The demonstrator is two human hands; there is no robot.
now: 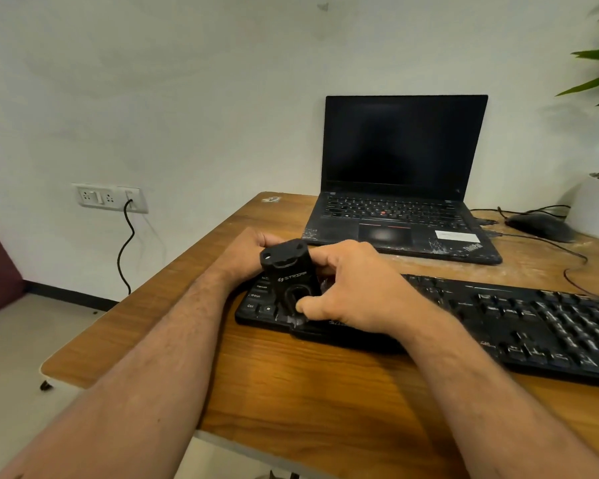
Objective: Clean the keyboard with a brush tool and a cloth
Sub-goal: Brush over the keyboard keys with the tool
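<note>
Head view shows both hands wrapped round a black brush tool (288,274) held upright over the left end of a black keyboard (519,323): the right hand (355,288) curls its fingers round the tool's right side with the thumb pressed at its lower front, and the left hand (248,252) grips it from behind. Its lower end meets the keys near Ctrl and Shift. That keyboard lies on a wooden desk (308,385), with an open laptop (400,181) behind it, a mouse (540,227) to the right and a wall socket (109,198) at left.
</note>
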